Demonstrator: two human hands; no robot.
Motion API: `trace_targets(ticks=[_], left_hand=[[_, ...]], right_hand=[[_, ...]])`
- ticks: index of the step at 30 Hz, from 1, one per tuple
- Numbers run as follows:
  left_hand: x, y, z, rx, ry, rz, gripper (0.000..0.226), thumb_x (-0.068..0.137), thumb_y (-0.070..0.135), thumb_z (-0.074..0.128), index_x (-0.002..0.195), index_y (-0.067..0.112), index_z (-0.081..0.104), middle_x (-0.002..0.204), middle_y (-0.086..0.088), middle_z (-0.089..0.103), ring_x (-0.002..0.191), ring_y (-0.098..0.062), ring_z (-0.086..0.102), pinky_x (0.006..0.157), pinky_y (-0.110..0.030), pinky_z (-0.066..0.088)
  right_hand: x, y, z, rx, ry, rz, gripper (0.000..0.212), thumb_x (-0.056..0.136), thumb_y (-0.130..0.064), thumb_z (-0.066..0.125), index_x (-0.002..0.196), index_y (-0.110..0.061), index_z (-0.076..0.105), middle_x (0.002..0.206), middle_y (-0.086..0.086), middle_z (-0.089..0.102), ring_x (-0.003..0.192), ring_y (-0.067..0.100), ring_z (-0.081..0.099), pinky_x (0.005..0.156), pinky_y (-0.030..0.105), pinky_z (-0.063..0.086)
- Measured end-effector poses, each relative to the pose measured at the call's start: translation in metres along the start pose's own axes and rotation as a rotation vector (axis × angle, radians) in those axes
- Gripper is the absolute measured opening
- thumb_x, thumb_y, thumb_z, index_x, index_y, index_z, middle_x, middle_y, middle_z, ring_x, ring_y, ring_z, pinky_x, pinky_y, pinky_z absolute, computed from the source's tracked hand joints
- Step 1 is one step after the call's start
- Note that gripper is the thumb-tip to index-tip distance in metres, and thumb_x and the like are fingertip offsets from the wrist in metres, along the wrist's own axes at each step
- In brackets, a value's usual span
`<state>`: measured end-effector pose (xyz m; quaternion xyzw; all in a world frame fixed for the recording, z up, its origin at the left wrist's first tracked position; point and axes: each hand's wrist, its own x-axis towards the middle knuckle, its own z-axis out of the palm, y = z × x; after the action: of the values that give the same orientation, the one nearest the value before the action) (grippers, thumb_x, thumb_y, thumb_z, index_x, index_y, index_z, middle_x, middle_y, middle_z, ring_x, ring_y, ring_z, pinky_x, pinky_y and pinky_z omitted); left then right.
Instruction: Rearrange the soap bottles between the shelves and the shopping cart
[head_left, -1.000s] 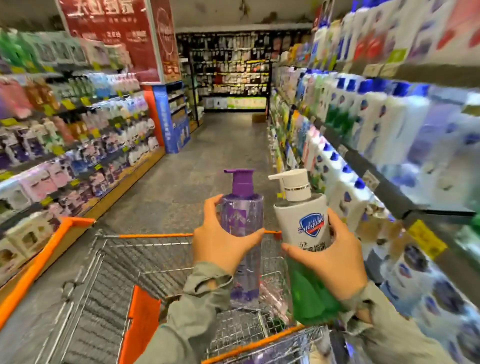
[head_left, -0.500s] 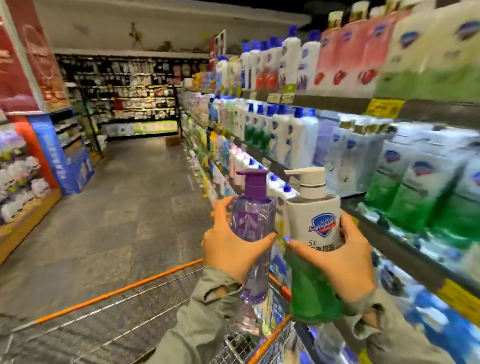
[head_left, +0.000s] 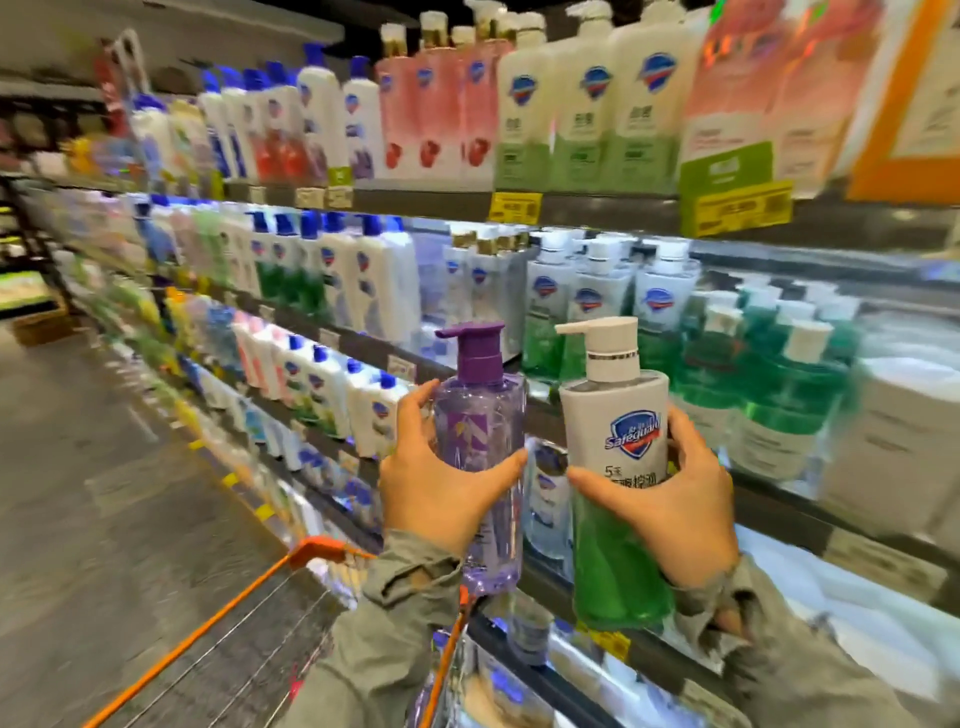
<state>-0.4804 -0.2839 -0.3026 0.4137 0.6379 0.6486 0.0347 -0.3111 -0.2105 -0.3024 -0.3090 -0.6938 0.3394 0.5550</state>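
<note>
A person stands in a supermarket aisle and holds two pump bottles of soap upright, side by side, in front of the stocked shelves. The left hand grips a clear purple bottle round its middle, just below frame centre. Its thumb is curled across the front and its fingers are wrapped round the far side. The purple pump head points toward 9 o'clock.

Just beside it, toward 4 o'clock of centre, the right hand is clamped on a white-and-green bottle. The thumb lies across the printed label under a blue shield logo, and the fingers are curled round the right edge. Its white pump also points toward 9 o'clock.

The two bottles stand near each other but apart, and the two thumb tips do not meet. Both are held in the air, neither on a shelf nor in the shopping cart. The cart's orange rim and wire side show from 7 o'clock to 6 o'clock, below the grey-green sleeves.

Behind the bottles the shelves run from 10 o'clock to 3 o'clock:
- pink bottles at 12 o'clock
- white blue-capped bottles at 10 o'clock
- green bottles at 3 o'clock

Yellow price tags line a shelf edge. The grey floor fills 8 o'clock. The edges of the frame are blurred.
</note>
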Motion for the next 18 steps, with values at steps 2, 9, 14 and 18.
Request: trace_targets(ticks=[2, 9, 14, 18], left_hand=[[0.006, -0.001, 0.019, -0.035, -0.028, -0.003, 0.084, 0.036, 0.051, 0.085, 0.106, 0.058, 0.04, 0.095, 0.023, 0.063, 0.087, 0.0, 0.066, 0.084, -0.035, 0.055], [0.028, 0.0, 0.08, -0.086, -0.076, 0.01, 0.083, 0.036, 0.053, 0.082, 0.109, 0.052, 0.043, 0.089, 0.028, 0.063, 0.088, -0.006, 0.068, 0.083, -0.039, 0.056], [0.042, 0.0, 0.113, -0.065, -0.04, 0.016, 0.085, 0.046, 0.03, 0.093, 0.114, 0.045, 0.044, 0.093, 0.028, 0.061, 0.091, -0.006, 0.067, 0.085, -0.038, 0.055], [0.055, -0.006, 0.131, -0.068, -0.032, 0.002, 0.086, 0.046, 0.03, 0.094, 0.115, 0.043, 0.044, 0.096, 0.028, 0.061, 0.092, -0.005, 0.066, 0.086, -0.037, 0.055]], right_hand=[[0.006, 0.006, -0.013, -0.031, 0.04, 0.007, 0.063, 0.052, -0.014, 0.091, 0.101, -0.033, 0.054, 0.096, -0.014, 0.065, 0.083, -0.009, 0.06, 0.068, 0.005, 0.045], [0.044, 0.037, -0.042, -0.034, 0.113, 0.029, 0.07, 0.053, -0.006, 0.09, 0.108, -0.029, 0.052, 0.099, -0.018, 0.061, 0.084, -0.016, 0.058, 0.068, 0.003, 0.044], [0.073, 0.061, -0.053, -0.042, 0.102, 0.051, 0.073, 0.051, -0.009, 0.091, 0.113, -0.023, 0.055, 0.101, -0.01, 0.065, 0.084, -0.012, 0.059, 0.067, 0.003, 0.044], [0.091, 0.074, -0.053, -0.059, 0.1, 0.043, 0.074, 0.049, -0.017, 0.092, 0.112, -0.029, 0.055, 0.103, -0.006, 0.066, 0.091, 0.002, 0.062, 0.073, 0.014, 0.048]])
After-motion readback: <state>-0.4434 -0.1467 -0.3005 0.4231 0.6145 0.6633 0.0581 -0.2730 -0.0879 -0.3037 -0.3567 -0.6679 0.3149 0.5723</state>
